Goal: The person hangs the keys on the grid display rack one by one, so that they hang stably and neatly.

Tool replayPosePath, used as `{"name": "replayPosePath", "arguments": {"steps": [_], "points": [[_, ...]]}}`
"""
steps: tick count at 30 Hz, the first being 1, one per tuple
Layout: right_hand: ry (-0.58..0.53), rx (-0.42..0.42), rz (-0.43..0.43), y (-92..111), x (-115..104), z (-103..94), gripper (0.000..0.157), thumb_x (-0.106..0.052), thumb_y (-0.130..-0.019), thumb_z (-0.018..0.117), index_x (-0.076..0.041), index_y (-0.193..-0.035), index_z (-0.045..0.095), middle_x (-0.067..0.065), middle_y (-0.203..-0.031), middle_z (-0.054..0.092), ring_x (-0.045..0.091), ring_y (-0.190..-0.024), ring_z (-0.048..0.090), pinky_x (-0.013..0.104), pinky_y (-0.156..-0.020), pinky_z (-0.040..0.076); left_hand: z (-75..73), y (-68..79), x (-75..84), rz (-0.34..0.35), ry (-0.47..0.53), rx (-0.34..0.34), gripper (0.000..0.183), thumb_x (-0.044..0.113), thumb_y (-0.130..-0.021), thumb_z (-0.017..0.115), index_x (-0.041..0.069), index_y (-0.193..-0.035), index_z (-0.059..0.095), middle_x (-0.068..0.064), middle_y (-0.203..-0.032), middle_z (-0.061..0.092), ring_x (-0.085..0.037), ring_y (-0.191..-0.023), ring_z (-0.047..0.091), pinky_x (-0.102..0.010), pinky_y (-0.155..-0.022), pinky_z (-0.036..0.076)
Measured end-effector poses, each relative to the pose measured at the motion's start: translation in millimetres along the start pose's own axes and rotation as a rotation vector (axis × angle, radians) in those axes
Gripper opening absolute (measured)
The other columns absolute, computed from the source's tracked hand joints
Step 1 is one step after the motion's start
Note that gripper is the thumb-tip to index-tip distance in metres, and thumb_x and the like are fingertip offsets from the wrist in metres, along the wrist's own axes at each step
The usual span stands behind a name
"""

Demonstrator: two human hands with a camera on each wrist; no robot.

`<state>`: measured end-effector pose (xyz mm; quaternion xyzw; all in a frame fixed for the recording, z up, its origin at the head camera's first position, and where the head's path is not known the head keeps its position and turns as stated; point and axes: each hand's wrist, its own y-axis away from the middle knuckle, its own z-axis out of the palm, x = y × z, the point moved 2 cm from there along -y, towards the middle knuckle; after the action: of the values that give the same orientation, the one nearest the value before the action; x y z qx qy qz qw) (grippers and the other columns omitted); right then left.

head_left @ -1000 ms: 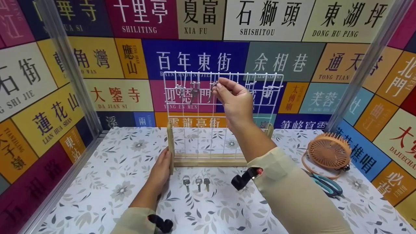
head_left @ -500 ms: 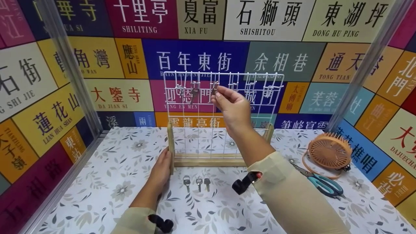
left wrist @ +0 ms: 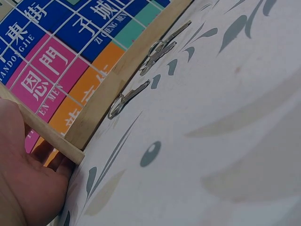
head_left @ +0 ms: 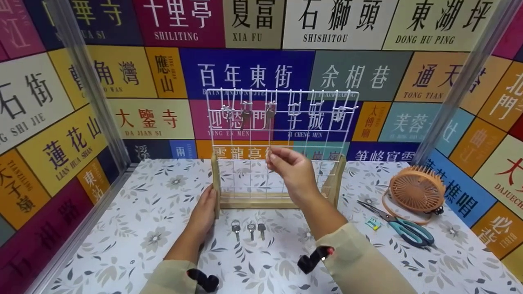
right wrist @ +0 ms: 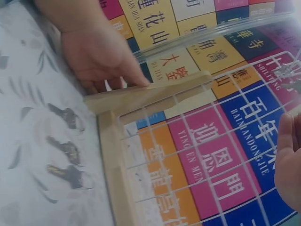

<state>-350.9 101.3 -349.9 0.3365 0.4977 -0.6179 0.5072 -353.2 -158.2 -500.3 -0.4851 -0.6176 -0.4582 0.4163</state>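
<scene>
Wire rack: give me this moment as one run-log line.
left hand: holding wooden upright | right hand: in front of wire rack, below hung keys | table: three keys

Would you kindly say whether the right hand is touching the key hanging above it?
Apart; the head view shows a clear gap between right hand and key.

Keys [right wrist: 70, 151] blurry in right-wrist view

Rack [head_left: 261, 203] on table [head_left: 286, 261] | three keys [head_left: 251, 232] before rack | other keys [head_left: 270, 110] on its hooks | left hand [head_left: 204, 209] at its left post [head_left: 214, 175] | scissors [head_left: 410, 233] to its right | packet [head_left: 373, 223] left of scissors | fan [head_left: 416, 188] behind scissors
</scene>
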Motion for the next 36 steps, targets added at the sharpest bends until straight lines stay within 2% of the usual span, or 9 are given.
{"name": "replayPosePath", "arguments": {"steps": [5,8,12,16,20,26,30,36], "points": [[0.036,-0.043,0.057,13.0,21.6,-13.2,0.024,0.001,-0.101,0.07,0.005,-0.125,0.074,0.01,-0.106,0.078,0.018,-0.096,0.078,0.03,-0.091,0.066,-0.5,-1.1,3.0,-0.008,0.0,0.0,0.072,0.079,-0.105,0.03,0.047,-0.169,0.024,-0.001,-0.178,0.029,-0.035,-0.167,0.023,-0.068,-0.133,0.014],[0.101,-0.062,0.11,18.4,36.9,-20.9,0.023,-0.004,-0.101,0.073,0.001,-0.123,0.076,0.012,-0.108,0.077,0.019,-0.096,0.077,0.03,-0.089,0.066,-1.4,-0.8,3.6,0.012,0.006,0.003,0.071,0.077,-0.106,0.03,0.046,-0.169,0.024,-0.002,-0.178,0.028,-0.036,-0.167,0.022,-0.068,-0.133,0.013],[0.173,-0.067,0.195,23.0,61.8,-30.5,0.024,-0.01,-0.099,0.077,-0.003,-0.121,0.078,0.013,-0.111,0.077,0.02,-0.094,0.076,0.031,-0.086,0.066,-1.7,-0.1,2.1,0.031,0.008,0.003,0.072,0.077,-0.106,0.03,0.045,-0.169,0.024,-0.003,-0.178,0.028,-0.037,-0.167,0.022,-0.068,-0.133,0.013],[0.201,-0.061,0.259,24.5,85.6,-38.7,0.025,-0.011,-0.096,0.08,-0.005,-0.12,0.079,0.008,-0.107,0.078,0.018,-0.093,0.075,0.031,-0.084,0.065,-0.3,-0.5,0.5,0.031,0.018,-0.004,0.073,0.078,-0.105,0.03,0.044,-0.17,0.023,-0.003,-0.178,0.028,-0.036,-0.167,0.022,-0.067,-0.133,0.014],[0.253,-0.072,0.285,26.2,104.1,-44.4,0.03,-0.013,-0.095,0.081,-0.002,-0.123,0.077,0.007,-0.107,0.078,0.017,-0.092,0.075,0.03,-0.081,0.064,0.5,-1.0,-0.9,0.019,0.027,-0.007,0.074,0.079,-0.104,0.031,0.045,-0.169,0.023,-0.002,-0.179,0.028,-0.036,-0.167,0.02,-0.068,-0.133,0.012],[0.371,-0.131,0.319,32.1,120.6,-47.7,0.036,-0.013,-0.095,0.079,-0.001,-0.129,0.074,0.017,-0.124,0.076,0.018,-0.093,0.073,0.031,-0.079,0.063,-0.6,1.4,-0.7,0.055,0.034,-0.015,0.075,0.079,-0.104,0.032,0.043,-0.17,0.024,-0.004,-0.179,0.026,-0.039,-0.166,0.021,-0.069,-0.133,0.013],[0.427,-0.179,0.317,36.0,127.6,-48.8,0.037,-0.011,-0.093,0.081,0.0,-0.128,0.074,0.018,-0.123,0.077,0.014,-0.091,0.07,0.028,-0.078,0.06,-1.0,3.3,-0.9,0.041,0.04,-0.014,0.075,0.08,-0.104,0.033,0.044,-0.169,0.024,-0.004,-0.179,0.025,-0.039,-0.167,0.02,-0.069,-0.133,0.012],[0.536,-0.258,0.295,37.7,133.6,-52.7,0.037,-0.01,-0.09,0.083,0.0,-0.125,0.075,0.017,-0.122,0.077,0.013,-0.1,0.068,0.025,-0.085,0.056,-0.8,3.0,-1.2,0.038,0.046,-0.009,0.075,0.079,-0.104,0.034,0.043,-0.17,0.024,-0.004,-0.18,0.024,-0.038,-0.167,0.019,-0.068,-0.133,0.011]]}}
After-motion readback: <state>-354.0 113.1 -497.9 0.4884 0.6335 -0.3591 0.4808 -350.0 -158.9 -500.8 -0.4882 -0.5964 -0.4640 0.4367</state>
